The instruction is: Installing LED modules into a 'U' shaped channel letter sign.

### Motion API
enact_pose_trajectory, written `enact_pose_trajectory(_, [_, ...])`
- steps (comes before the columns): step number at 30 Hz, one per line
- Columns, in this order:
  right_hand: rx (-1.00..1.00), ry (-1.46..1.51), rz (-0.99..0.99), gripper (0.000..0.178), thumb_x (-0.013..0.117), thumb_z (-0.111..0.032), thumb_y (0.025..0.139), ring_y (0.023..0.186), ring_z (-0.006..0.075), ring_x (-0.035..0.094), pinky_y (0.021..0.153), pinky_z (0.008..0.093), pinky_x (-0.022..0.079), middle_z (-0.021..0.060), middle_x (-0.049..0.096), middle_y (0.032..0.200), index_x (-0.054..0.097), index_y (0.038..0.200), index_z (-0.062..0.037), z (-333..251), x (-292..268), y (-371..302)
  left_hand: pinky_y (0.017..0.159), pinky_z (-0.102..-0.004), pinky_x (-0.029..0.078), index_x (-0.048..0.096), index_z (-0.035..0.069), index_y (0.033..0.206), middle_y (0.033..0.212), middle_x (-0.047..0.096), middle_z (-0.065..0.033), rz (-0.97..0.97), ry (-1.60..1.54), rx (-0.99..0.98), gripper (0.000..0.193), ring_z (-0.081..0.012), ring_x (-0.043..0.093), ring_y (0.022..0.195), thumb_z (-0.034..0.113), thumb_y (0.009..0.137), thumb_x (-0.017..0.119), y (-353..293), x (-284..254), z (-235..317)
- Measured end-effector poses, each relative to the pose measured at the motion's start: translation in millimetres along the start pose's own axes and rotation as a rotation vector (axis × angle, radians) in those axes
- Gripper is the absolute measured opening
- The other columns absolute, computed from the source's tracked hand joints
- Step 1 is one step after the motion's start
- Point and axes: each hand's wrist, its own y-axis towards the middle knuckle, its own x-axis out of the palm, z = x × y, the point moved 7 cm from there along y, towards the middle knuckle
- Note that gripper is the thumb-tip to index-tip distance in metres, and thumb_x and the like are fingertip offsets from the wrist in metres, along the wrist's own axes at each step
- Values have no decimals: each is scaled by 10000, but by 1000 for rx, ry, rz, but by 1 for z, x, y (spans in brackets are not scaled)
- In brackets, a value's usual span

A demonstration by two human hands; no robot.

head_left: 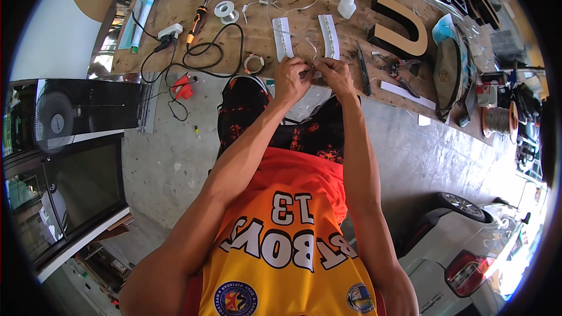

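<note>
My left hand (294,79) and my right hand (338,75) meet at the near edge of the wooden workbench, fingertips almost touching. A thin pale wire (314,51) runs down to the right fingertips, which are pinched on it. The left fingers are closed too, but whatever is between them is too small to make out. Just beyond the left hand lies a white strip with a row of small parts (282,38). A second, similar white strip (329,36) lies beyond the right hand.
Left on the workbench (263,9) are a soldering iron (199,20), a solder spool (226,11), a tape roll (253,64) and a looped black cable (218,52). Right are black tweezers (363,69), pliers (401,73), a U-shaped letter (404,26), a small bottle (346,7) and a pouch (448,73).
</note>
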Motion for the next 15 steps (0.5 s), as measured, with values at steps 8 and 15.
enact_pose_trajectory(8, [-229,-201,-16,268,695,-136,864,784,133,659,742,295,528,89,733,887,733,1097,-8,11,-9,4,758,-335,513,702,33,1066,947,730,-102,-178,-155,-70,251,-224,673,877,127,835,728,7,-13,-12])
enact_pose_trajectory(15, [-300,-272,42,275,726,-153,874,745,112,627,681,295,501,64,723,875,728,1117,-24,5,-7,-1,697,-279,532,404,81,1487,1134,698,-236,-220,-556,-332,601,-158,653,758,60,921,605,-5,-6,-34])
